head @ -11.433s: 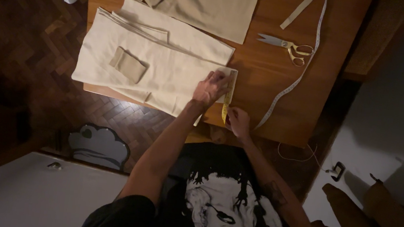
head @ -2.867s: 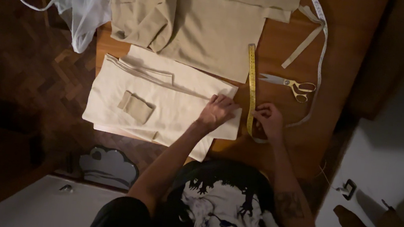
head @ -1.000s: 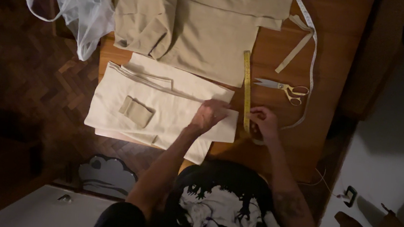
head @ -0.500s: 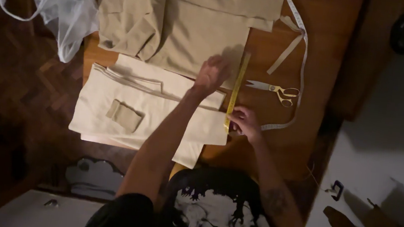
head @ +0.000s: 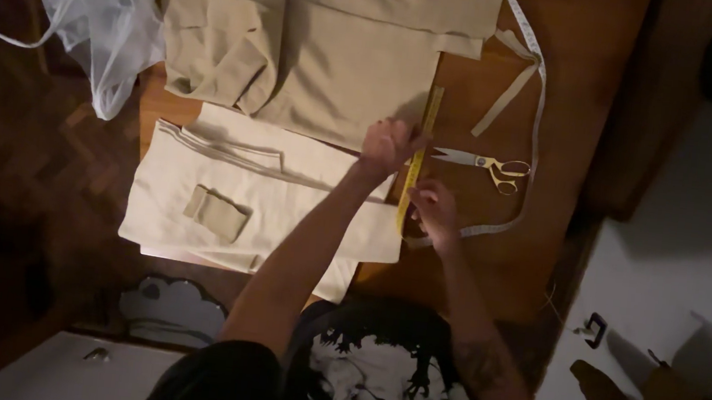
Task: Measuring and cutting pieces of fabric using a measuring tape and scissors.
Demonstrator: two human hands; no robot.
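Nearest the person, the right hand pinches the lower end of a yellow measuring tape between closed fingers, at the right edge of a folded cream fabric piece on the brown wooden table. Just beyond, the left hand presses the tape down with fingers curled. The tape runs straight away from the person. Beside it lie gold-handled steel scissors. Farther off lies a larger beige cloth, and a white mesh bag hangs at the left.
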